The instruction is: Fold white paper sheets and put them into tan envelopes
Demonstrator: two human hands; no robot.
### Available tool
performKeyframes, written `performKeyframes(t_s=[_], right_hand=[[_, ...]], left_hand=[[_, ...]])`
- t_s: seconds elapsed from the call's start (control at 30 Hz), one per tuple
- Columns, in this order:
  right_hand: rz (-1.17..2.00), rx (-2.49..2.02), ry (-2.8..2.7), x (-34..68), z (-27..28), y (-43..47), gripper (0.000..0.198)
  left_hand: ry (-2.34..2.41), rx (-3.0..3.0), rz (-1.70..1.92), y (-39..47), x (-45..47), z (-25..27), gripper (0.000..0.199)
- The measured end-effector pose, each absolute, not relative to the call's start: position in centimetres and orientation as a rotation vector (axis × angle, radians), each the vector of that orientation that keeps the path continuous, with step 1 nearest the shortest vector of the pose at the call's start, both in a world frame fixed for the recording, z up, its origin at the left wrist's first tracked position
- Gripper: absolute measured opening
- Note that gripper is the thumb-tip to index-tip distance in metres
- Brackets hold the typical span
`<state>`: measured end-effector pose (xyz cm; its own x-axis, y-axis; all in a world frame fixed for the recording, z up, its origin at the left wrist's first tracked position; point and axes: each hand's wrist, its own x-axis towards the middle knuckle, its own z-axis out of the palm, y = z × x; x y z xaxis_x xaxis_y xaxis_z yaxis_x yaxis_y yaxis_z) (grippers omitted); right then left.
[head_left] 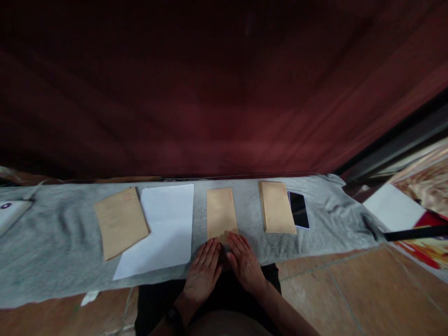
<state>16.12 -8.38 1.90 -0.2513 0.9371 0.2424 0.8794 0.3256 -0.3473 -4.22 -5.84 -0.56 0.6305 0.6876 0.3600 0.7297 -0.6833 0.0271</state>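
A brown paper envelope (221, 210) lies upright before me on a grey cloth. At its near end my left hand (205, 268) rests flat, fingers stretched out over the lower left corner. My right hand (244, 261) lies on the lower right corner with its fingers extended and thumb apart. Neither hand grips anything. Left of the envelope are white paper sheets (168, 228), partly covered by a stack of brown envelopes (122, 221). To the right sits another stack of brown envelopes (279, 207).
A phone (298, 210) lies beside the right stack. The grey cloth (325, 224) covers a long narrow surface, with a dark red curtain (210, 116) behind it. A white device (12, 212) is at the far left. Tiled floor (378, 284) shows at the near right.
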Motion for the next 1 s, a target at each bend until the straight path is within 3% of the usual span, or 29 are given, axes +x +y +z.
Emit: performKeyframes(t_s=[0.2, 0.77, 1.0], right_hand=[[0.269, -1.483, -2.322, 16.5, 1.4, -4.7, 0.046], [0.136, -1.897, -2.14, 18.8, -0.3, 8.7, 0.055], [0.151, -1.836, -2.09, 17.4, -0.1, 5.8, 0.053]], left_hand=[[-1.291, -2.712, -0.406, -5.5, -2.3, -0.4, 0.042], [-1.256, -2.715, -0.524, -5.8, -1.1, -1.0, 0.051], [-1.243, -2.725, -0.529, -5.6, -1.0, -0.7, 0.048]])
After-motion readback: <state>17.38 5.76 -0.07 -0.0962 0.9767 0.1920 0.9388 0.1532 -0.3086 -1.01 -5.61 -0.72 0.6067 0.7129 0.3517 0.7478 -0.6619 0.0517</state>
